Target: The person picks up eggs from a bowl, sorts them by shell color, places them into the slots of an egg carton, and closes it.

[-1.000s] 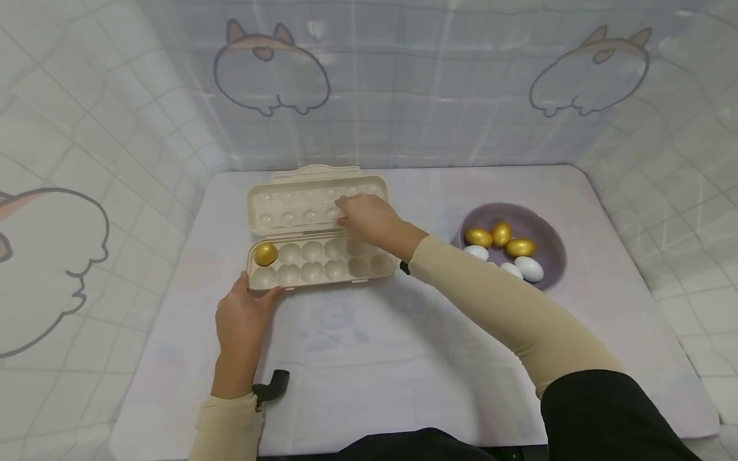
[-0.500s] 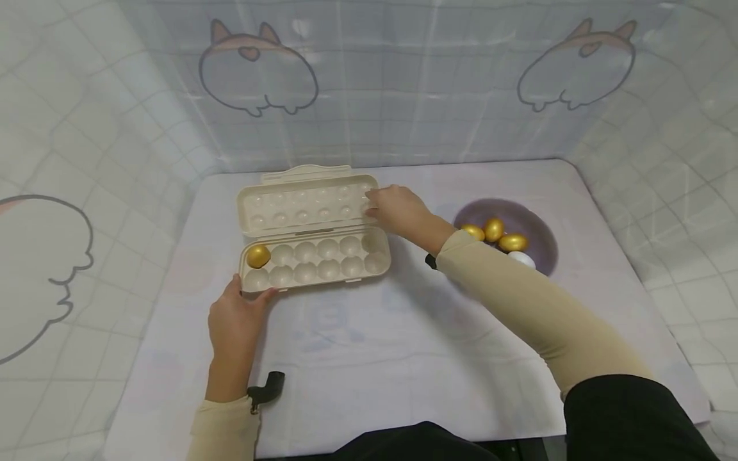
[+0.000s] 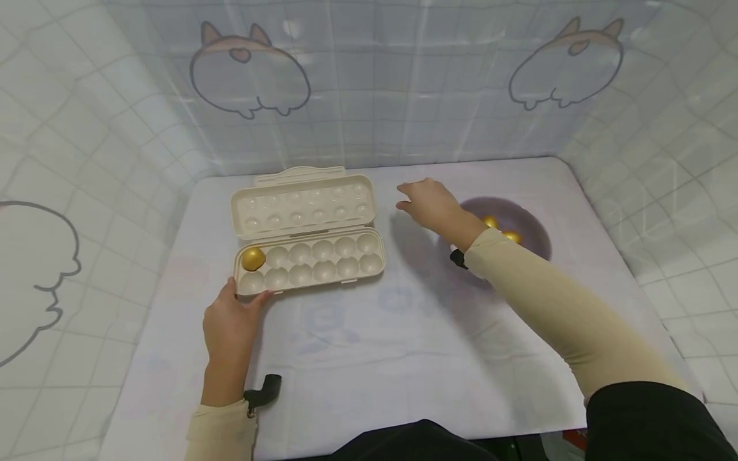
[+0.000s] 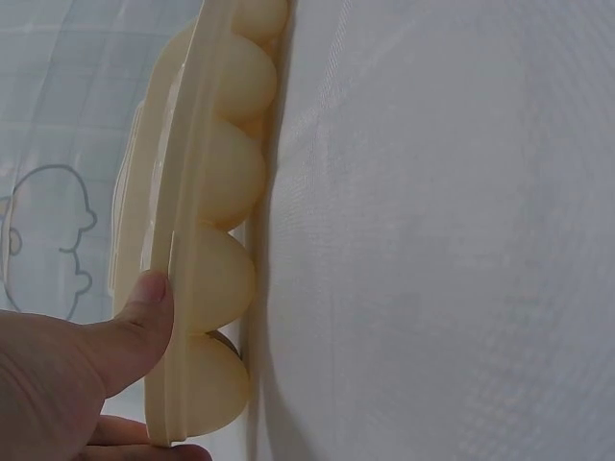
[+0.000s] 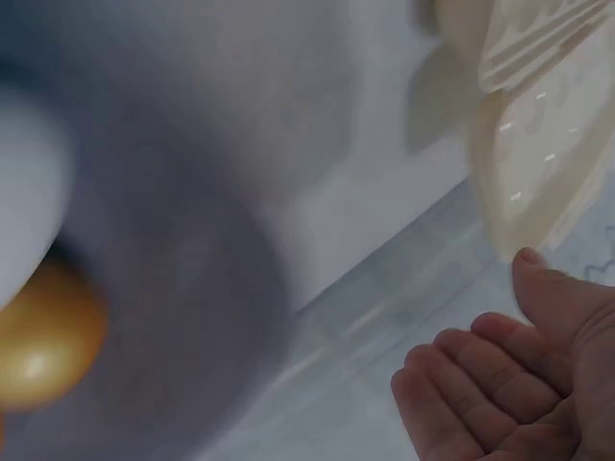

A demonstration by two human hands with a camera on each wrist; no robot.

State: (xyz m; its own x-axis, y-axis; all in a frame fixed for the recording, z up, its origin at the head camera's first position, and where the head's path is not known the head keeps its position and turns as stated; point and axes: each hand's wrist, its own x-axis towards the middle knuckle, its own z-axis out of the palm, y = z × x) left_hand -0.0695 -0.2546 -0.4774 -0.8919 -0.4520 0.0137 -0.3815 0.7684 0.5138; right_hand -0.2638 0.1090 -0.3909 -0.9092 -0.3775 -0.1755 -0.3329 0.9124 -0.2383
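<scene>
A cream plastic egg carton (image 3: 323, 251) lies with its lid (image 3: 302, 205) folded back on the table. One golden egg (image 3: 253, 258) fills its back-left cup; the other cups hold nothing. My left hand (image 3: 232, 326) grips the carton's near left corner, and in the left wrist view the thumb (image 4: 149, 293) presses its rim. Between the carton and a purple bowl (image 3: 533, 234), my right hand (image 3: 435, 206) hovers with relaxed fingers and nothing in them. Golden eggs (image 3: 511, 236) show in the bowl, partly behind the right sleeve, and the right wrist view shows a white egg (image 5: 29, 192) too.
A pale cloth (image 3: 357, 371) covers the table. Behind it and at both sides hang sheets (image 3: 392, 96) with a grid pattern and cartoon animal drawings. Black wrist mounts (image 3: 264, 390) sit at both wrists.
My right hand has moved right, away from above the carton lid towards the bowl, and its sleeve now hides more of the eggs. The left hand keeps its grip on the carton.
</scene>
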